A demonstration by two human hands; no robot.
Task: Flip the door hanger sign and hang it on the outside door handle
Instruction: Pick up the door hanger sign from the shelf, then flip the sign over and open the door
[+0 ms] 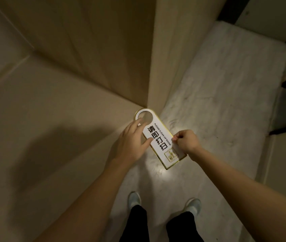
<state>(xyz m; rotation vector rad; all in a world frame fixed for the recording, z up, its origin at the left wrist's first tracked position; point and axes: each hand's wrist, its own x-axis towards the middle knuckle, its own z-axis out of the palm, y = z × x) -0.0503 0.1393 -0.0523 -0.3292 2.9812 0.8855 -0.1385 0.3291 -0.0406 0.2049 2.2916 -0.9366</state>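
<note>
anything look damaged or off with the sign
Nothing stands out. The door hanger sign looks intact, its hook hole whole, held tilted between the left hand and right hand with "please clean up room" facing up.

Dim warm light, soft blur, wide-angle distortion

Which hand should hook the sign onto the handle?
Probably the left hand: it holds the sign right beside its hole. The right hand pinches the far edge. No handle in view.

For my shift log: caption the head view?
Both hands hold the "Please Clean Up Room" sign above the floor.
</note>
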